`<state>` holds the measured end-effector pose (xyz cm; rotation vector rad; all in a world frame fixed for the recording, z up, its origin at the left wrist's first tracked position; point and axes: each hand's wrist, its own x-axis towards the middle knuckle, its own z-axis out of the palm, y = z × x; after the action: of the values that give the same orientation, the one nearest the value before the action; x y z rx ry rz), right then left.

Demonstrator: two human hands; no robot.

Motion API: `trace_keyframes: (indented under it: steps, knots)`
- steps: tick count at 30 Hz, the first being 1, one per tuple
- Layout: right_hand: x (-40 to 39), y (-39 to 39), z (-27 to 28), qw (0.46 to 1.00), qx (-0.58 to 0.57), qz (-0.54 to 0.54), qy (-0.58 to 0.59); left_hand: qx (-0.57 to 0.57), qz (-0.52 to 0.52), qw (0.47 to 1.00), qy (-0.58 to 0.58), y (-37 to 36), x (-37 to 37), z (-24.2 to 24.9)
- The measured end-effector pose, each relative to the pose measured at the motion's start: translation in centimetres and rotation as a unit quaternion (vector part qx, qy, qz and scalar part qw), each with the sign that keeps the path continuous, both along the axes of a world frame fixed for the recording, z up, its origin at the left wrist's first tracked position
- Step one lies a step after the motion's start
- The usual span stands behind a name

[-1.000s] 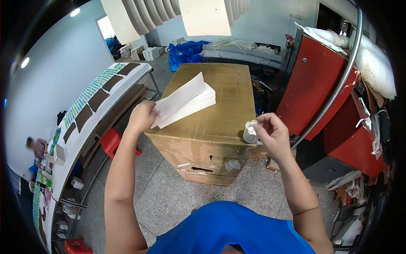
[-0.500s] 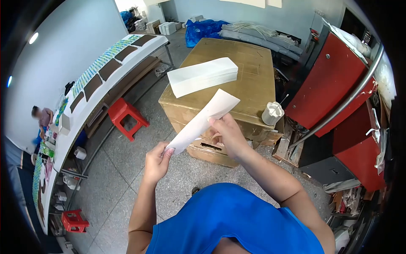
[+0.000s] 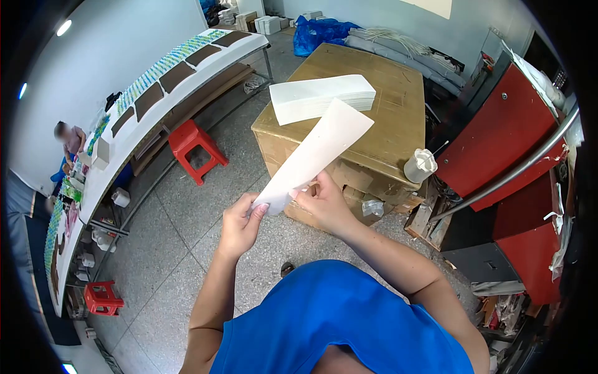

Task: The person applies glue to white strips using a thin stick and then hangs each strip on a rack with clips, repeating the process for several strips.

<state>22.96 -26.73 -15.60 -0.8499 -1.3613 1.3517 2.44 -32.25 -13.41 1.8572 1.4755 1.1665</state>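
Observation:
A long white paper piece (image 3: 324, 146) is held up in front of me, slanting from lower left to upper right. My left hand (image 3: 242, 225) pinches its lower left end, thumb on top. My right hand (image 3: 324, 202) grips its lower edge with thumb and fingers, close to my left hand. Beyond it, a stack of similar white pieces (image 3: 321, 96) lies on a large brown taped box (image 3: 392, 93). A white scalloped container (image 3: 420, 166) stands at the box's near right corner.
A long white table (image 3: 93, 199) with brown panels curves along the left, where a person (image 3: 71, 138) sits. Red stools (image 3: 193, 146) stand near it. Red cabinets (image 3: 498, 124) with a metal rail are on the right. A blue bag (image 3: 317, 36) lies behind the box.
My right hand has slid down along the white piece toward my left hand. More of the piece's upper end now shows. The view has shifted, so the box appears farther right and higher.

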Motion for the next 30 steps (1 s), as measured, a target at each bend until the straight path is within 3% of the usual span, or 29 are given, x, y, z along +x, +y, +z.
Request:
trace_keyframes:
  steps: [8,10,14,16,18,20,23,30]
  knots:
    - [4.5,-1.1,-0.5,0.992,-0.05,0.016,-0.113,-0.033,-0.027,0.998,-0.049,1.2,0.0,-1.6]
    - [6.5,-1.5,0.4,0.991,-0.047,0.001,-0.121,-0.045,-0.053,0.99,-0.121,1.5,-0.1,-2.8]
    - [12.5,-2.9,4.8,0.987,0.033,-0.118,-0.107,-0.054,-0.099,0.976,-0.184,2.0,-0.9,-5.4]
    - [16.3,-3.4,8.3,0.959,0.117,-0.22,-0.136,-0.041,-0.108,0.951,-0.287,2.2,-1.0,-6.4]
    - [19.7,-3.5,11.4,0.94,0.103,-0.306,-0.115,-0.058,-0.114,0.894,-0.43,2.0,-0.8,-7.1]
    - [23.4,-2.1,12.4,0.892,0.145,-0.363,-0.229,-0.056,-0.094,0.827,-0.552,1.5,0.3,-5.9]
    - [24.9,-0.8,13.4,0.852,0.104,-0.358,-0.369,-0.07,-0.242,0.795,-0.552,2.1,0.5,-5.1]
    - [25.3,2.0,10.7,0.838,0.083,-0.322,-0.433,-0.086,-0.276,0.75,-0.595,2.8,3.0,-3.8]
